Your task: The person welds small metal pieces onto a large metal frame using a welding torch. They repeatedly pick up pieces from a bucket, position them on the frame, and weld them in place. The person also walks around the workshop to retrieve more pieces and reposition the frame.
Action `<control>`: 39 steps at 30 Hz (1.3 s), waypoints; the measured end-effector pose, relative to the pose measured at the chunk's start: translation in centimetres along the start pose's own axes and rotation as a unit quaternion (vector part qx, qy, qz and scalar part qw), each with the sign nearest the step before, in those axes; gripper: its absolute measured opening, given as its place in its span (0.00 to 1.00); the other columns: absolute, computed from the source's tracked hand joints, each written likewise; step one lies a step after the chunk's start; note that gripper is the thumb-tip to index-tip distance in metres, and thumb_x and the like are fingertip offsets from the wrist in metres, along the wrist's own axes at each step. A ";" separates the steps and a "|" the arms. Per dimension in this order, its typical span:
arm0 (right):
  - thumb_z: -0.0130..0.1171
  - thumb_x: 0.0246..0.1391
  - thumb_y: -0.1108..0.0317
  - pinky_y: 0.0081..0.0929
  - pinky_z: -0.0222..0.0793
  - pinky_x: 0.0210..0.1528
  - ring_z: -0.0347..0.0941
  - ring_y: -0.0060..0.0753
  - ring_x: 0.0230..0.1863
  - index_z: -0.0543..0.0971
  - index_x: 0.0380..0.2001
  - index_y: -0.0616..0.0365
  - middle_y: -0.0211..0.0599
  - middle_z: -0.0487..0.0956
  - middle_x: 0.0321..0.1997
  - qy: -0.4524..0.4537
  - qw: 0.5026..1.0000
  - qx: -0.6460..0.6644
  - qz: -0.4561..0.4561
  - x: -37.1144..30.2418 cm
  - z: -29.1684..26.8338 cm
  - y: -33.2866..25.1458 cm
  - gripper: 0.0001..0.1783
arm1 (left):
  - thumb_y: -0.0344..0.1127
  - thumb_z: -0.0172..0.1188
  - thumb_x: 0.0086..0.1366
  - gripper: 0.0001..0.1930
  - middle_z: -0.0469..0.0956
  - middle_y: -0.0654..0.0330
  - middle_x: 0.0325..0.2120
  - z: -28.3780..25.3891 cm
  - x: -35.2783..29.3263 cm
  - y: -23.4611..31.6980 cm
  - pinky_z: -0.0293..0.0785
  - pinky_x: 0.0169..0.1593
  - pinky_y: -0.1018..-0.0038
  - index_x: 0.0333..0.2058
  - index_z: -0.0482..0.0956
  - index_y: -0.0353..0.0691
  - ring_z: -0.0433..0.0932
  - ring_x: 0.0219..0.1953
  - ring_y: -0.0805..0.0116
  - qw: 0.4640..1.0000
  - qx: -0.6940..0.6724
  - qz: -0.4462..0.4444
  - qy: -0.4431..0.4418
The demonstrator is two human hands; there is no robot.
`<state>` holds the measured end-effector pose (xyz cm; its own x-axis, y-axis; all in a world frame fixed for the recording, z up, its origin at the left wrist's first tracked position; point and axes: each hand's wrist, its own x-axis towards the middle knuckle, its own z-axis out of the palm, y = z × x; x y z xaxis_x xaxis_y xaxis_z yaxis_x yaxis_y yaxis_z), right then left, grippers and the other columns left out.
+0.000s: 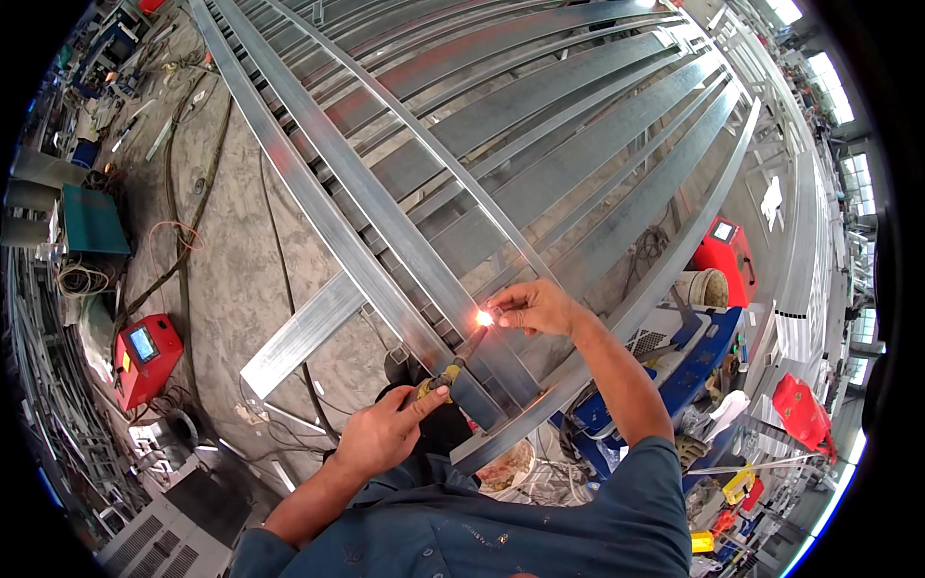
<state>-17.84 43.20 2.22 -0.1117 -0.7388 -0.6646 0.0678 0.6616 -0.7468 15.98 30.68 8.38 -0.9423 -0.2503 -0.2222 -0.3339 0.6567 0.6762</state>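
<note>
Left hand (383, 431) fingers wrapped round welding torch (453, 369), tip at bright glow (485, 317) on grey metal frame (366, 197). Right hand (535, 308) just beside glow, fingers pinched narrow; can't tell whether they hold anything.

The grey concrete floor (236, 279) is crossed by dark cables (184, 289) beyond and left of the left hand (381, 433), where a red machine with a screen (147, 358) is also set down. Beyond the right hand (536, 308), its surface is spanned by metal profiles (397, 226), whose footing is hidden; coiled cable (648, 244) is glimpsed beneath them.
</note>
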 end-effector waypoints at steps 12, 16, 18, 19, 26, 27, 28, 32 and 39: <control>0.69 0.60 0.67 0.19 0.73 0.27 0.77 0.15 0.31 0.84 0.49 0.53 0.27 0.85 0.41 -0.003 0.987 -0.005 -0.160 1.4 -1.9 6.2 0.14 | 0.31 0.60 0.62 0.41 0.79 0.43 0.52 1.4 0.5 -1.2 0.83 0.28 0.55 0.70 0.61 0.79 0.84 0.28 0.45 0.998 -0.013 -0.026 -0.050; 0.69 0.60 0.67 0.19 0.74 0.28 0.77 0.15 0.31 0.84 0.49 0.53 0.28 0.84 0.41 0.007 0.982 -0.032 -0.185 1.8 -2.2 7.3 0.14 | 0.32 0.60 0.62 0.41 0.79 0.43 0.52 1.2 0.7 -1.1 0.83 0.27 0.56 0.70 0.60 0.80 0.84 0.28 0.45 0.998 0.005 -0.021 -0.054; 0.69 0.60 0.67 0.19 0.74 0.28 0.77 0.15 0.31 0.84 0.49 0.53 0.28 0.84 0.41 0.013 0.980 -0.048 -0.193 1.7 -2.0 7.0 0.14 | 0.32 0.60 0.62 0.41 0.79 0.42 0.52 0.9 0.7 -1.0 0.82 0.27 0.55 0.70 0.61 0.80 0.84 0.28 0.45 0.998 0.009 -0.028 -0.063; 0.69 0.60 0.67 0.19 0.74 0.28 0.77 0.16 0.31 0.84 0.49 0.53 0.28 0.84 0.41 0.016 0.982 -0.053 -0.180 1.7 -1.8 6.4 0.14 | 0.32 0.60 0.62 0.41 0.79 0.42 0.52 0.8 0.7 -0.9 0.82 0.26 0.55 0.70 0.61 0.80 0.84 0.27 0.45 0.997 0.011 -0.032 -0.068; 0.70 0.60 0.65 0.18 0.70 0.28 0.78 0.16 0.37 0.85 0.54 0.51 0.28 0.87 0.47 -0.027 0.999 0.029 -0.018 0.4 -0.5 1.0 0.18 | 0.29 0.63 0.59 0.39 0.79 0.53 0.51 -0.9 0.8 -0.1 0.85 0.37 0.60 0.68 0.68 0.70 0.85 0.37 0.50 0.999 0.003 -0.025 -0.030; 0.70 0.61 0.65 0.18 0.70 0.28 0.78 0.16 0.37 0.85 0.53 0.51 0.28 0.87 0.47 -0.033 0.999 0.029 -0.017 0.5 -0.5 1.2 0.18 | 0.30 0.62 0.60 0.39 0.78 0.53 0.51 -1.0 0.6 -0.3 0.85 0.37 0.59 0.69 0.67 0.71 0.85 0.36 0.49 0.999 0.002 -0.020 -0.030; 0.70 0.61 0.65 0.18 0.70 0.28 0.78 0.16 0.37 0.85 0.53 0.51 0.28 0.87 0.47 -0.030 0.999 0.026 -0.017 0.5 -0.5 1.1 0.18 | 0.31 0.62 0.60 0.40 0.78 0.53 0.52 -1.1 0.5 -0.3 0.85 0.36 0.59 0.70 0.65 0.73 0.85 0.35 0.49 0.999 0.002 -0.015 -0.029; 0.70 0.60 0.65 0.18 0.69 0.27 0.77 0.15 0.37 0.85 0.53 0.51 0.27 0.87 0.47 -0.023 0.999 0.016 -0.016 0.5 -0.3 1.1 0.17 | 0.29 0.62 0.59 0.39 0.79 0.53 0.50 -1.3 0.9 0.0 0.85 0.36 0.59 0.69 0.68 0.71 0.85 0.35 0.49 0.999 -0.010 -0.014 -0.027; 0.70 0.61 0.65 0.19 0.70 0.27 0.78 0.16 0.38 0.85 0.53 0.50 0.27 0.87 0.46 -0.023 1.000 0.014 -0.017 0.9 -0.5 1.7 0.17 | 0.27 0.61 0.59 0.37 0.81 0.54 0.45 -1.5 1.5 0.5 0.84 0.35 0.60 0.67 0.72 0.68 0.84 0.34 0.49 1.000 -0.001 -0.015 -0.027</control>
<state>-18.28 43.76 0.37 -0.0692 -0.7660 -0.6392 0.0919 0.6331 -0.7686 14.44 29.60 9.40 -0.9320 -0.2311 -0.2794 -0.3616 0.6475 0.6708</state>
